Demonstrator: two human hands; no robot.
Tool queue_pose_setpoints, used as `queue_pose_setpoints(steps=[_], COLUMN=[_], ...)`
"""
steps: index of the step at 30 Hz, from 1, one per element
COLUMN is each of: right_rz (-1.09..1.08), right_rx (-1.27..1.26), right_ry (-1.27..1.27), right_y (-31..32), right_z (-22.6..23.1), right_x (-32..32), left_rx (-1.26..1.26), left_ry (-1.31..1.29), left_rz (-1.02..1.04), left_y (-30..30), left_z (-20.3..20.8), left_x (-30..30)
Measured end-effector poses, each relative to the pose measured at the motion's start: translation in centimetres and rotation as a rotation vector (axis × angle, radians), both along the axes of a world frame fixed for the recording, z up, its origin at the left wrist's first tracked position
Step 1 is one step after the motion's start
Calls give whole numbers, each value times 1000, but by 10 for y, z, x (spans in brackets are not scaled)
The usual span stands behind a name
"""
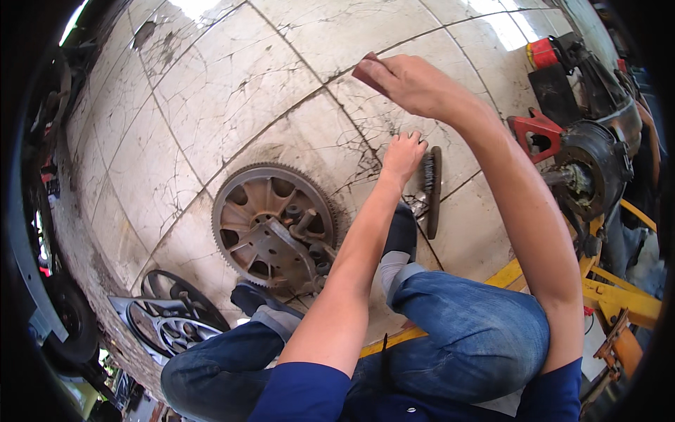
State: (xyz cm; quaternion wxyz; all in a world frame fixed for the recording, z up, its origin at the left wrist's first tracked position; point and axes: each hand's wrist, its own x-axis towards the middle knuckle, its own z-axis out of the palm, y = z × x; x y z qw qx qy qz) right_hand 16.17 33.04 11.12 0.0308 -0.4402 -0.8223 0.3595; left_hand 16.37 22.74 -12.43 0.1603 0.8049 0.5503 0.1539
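Observation:
My right hand (411, 83) is raised over the tiled floor at the top centre, its fingers closed on a piece of reddish-brown sandpaper (368, 74). Below it, my left hand (404, 156) is closed with its fingers curled; whatever they may hold is hidden. A wire brush (434, 193) with a long dark handle lies on the floor just right of my left hand. Left of my left forearm rests a rusty toothed flywheel (242, 200), flat on the floor. On its lower right part sit a metal bracket plate (278, 252) and several bolt-like pieces.
At the right stands a greasy axle hub (587, 165) beside a red jack stand (538, 135). Yellow metal framing (615, 299) runs behind my right knee. Wheel covers (179, 320) lie at the lower left. Cracked, stained tiles (232, 77) spread ahead of me.

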Motion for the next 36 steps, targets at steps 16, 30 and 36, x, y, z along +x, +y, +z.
queue_pose_setpoints(steps=[16,30,36], right_rz=[384,297,60], right_rx=[154,-56,-451], right_ry=[94,526,594], right_y=[-90,-299,-309], right_z=[151,188,163], right_x=[-89,-75,-75], left_rx=[-257,523,410], left_ry=[-2024,-1823,-1644], left_rz=[558,742,917], left_y=[-211,-282,-287], left_z=[319,325,307], left_x=[-156,-148,-148])
